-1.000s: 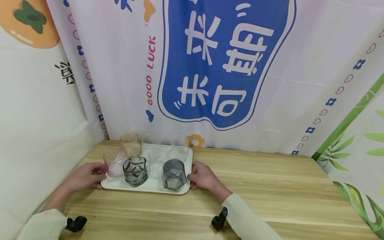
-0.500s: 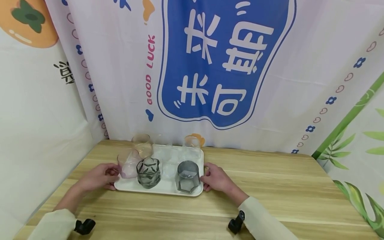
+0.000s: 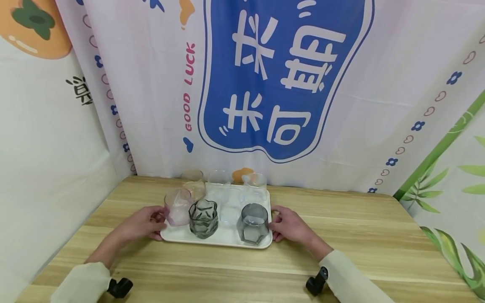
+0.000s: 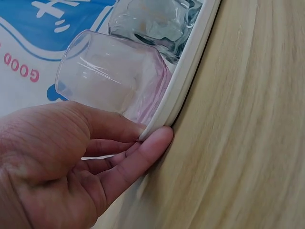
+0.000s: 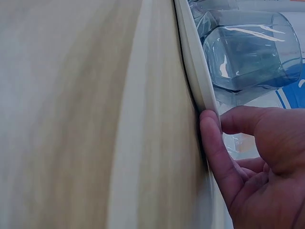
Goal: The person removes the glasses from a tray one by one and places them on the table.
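A white tray (image 3: 227, 238) bearing several drinking glasses sits on the wooden table. My left hand (image 3: 143, 224) grips its left edge near the front corner, and my right hand (image 3: 291, 226) grips the right edge. In both wrist views thumb and fingers pinch the rim. At the tray's front stand a pink-tinted glass (image 3: 177, 208), a dark wavy glass (image 3: 203, 219) and a grey glass with an angular base (image 3: 253, 225). Behind them are an amber-tinted glass (image 3: 194, 185) and several clear glasses, including one at the back right (image 3: 255, 187); their outlines overlap.
The wooden table (image 3: 341, 235) extends to the right of the tray and in front of it. A printed curtain (image 3: 163, 105) hangs right behind the table's back edge. On the left a white cloth wall (image 3: 49, 160) borders the table.
Both hands have moved to the right, taking the tray and its glasses along the table from the left side toward the middle. Their grip on the tray looks the same.
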`<control>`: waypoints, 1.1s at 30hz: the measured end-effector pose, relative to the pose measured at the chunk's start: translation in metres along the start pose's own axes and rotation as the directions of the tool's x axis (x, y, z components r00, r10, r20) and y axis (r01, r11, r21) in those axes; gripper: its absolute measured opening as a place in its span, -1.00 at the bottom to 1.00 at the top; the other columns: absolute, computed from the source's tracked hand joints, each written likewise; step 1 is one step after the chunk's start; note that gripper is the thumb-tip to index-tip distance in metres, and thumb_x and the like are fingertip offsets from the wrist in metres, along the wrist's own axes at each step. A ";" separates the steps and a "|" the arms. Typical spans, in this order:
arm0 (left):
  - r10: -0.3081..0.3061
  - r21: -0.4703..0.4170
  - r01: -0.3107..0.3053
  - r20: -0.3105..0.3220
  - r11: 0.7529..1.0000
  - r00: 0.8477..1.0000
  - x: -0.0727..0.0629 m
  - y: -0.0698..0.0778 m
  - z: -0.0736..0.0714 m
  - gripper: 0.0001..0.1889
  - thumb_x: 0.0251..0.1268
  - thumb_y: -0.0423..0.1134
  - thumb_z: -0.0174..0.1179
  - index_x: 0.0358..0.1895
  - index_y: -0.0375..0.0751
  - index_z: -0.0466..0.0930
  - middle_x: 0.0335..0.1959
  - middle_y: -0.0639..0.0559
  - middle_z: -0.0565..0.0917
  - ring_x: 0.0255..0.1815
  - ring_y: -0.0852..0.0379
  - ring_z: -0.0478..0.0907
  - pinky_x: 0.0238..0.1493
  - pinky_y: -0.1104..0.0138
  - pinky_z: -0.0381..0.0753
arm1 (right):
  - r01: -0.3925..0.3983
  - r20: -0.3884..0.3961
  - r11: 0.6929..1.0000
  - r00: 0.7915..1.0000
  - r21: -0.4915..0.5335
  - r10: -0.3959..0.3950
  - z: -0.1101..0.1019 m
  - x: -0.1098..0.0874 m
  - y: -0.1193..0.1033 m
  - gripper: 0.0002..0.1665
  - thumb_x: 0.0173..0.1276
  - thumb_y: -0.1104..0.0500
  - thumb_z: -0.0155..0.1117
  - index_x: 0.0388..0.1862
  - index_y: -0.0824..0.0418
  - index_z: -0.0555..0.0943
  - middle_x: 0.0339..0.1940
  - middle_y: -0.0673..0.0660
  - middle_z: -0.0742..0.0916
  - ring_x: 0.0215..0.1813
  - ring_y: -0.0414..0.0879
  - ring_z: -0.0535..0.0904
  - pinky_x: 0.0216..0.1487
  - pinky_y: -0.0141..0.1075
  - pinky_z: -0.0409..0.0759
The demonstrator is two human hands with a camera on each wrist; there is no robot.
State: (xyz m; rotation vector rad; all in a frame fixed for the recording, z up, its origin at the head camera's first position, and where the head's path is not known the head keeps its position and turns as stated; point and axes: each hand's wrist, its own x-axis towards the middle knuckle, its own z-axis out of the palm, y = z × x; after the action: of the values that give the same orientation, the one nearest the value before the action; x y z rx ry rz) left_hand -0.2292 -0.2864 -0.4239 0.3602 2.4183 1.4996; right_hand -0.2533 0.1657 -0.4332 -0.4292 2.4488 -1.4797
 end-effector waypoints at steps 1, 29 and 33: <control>-0.003 -0.006 0.003 0.002 1.000 1.000 0.000 0.000 0.001 -0.58 0.38 -0.55 0.17 0.21 -0.70 0.31 -0.23 -0.19 0.44 -0.34 -0.05 0.58 -0.33 0.16 0.80 | 0.001 0.003 1.000 1.000 0.005 -0.001 -0.001 0.000 0.001 -0.39 0.40 0.40 0.28 0.39 0.45 0.38 -0.38 0.18 0.68 -0.50 -0.04 0.68 -0.46 -0.16 0.77; 0.035 -0.165 -0.034 0.004 0.986 0.999 0.006 -0.014 0.003 -0.69 0.38 -0.53 0.16 0.09 -0.61 0.35 -0.17 -0.21 0.41 -0.31 -0.01 0.56 -0.30 0.16 0.80 | 0.211 -0.171 0.976 0.965 0.052 -0.200 -0.012 -0.011 -0.012 -0.49 0.60 0.09 0.19 0.38 0.36 0.46 0.19 0.31 0.63 0.18 0.18 0.61 0.16 -0.17 0.67; 0.045 -0.177 -0.046 -0.010 0.983 0.999 0.008 -0.019 0.005 -0.67 0.36 -0.52 0.18 0.09 -0.62 0.35 -0.18 -0.20 0.41 -0.32 0.01 0.57 -0.33 0.16 0.80 | 0.287 -0.113 0.957 0.953 0.046 -0.280 -0.008 -0.015 -0.019 -0.42 0.56 0.14 0.24 0.46 0.31 0.39 0.31 0.32 0.57 0.32 0.17 0.51 0.32 -0.11 0.56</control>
State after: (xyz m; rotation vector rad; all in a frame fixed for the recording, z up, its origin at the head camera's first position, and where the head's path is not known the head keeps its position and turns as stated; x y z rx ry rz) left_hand -0.2361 -0.2880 -0.4437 0.3760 2.2725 1.7220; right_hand -0.2394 0.1691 -0.4116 -0.7348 2.4957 -1.7263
